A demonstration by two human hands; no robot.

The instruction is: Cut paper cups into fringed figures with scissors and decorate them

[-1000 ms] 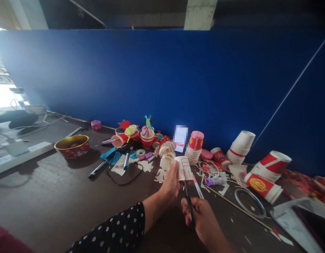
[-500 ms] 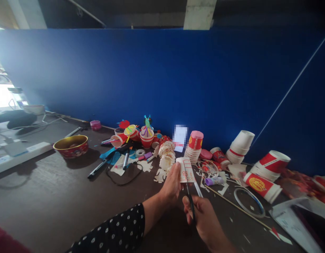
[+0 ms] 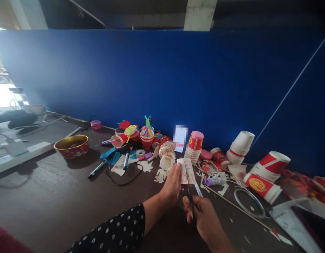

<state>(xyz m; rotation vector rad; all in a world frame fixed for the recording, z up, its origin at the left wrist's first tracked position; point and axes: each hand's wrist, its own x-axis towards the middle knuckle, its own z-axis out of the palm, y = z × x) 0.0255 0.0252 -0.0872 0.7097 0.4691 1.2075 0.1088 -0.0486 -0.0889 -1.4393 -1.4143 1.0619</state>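
Note:
My left hand is closed on a white piece of paper that carries red drawn lines and a small red figure. Below it, my right hand grips a pair of scissors with black handles. The blades point up at the paper's lower edge; whether they touch it I cannot tell. A narrow white strip shows just right of the blades. Behind my left hand stand stacked cream paper rings, with a white cut-out paper shape beside them.
Red and white paper cups lie and stand on the right, near a clear plastic ring and a thin stick. A purple glue stick lies closer in. Left are markers, a red bowl and a power strip. A blue partition stands behind.
The scissors' blades have drawn slightly down from the paper, where they overlapped its lower edge. My left hand and the paper have hardly moved.

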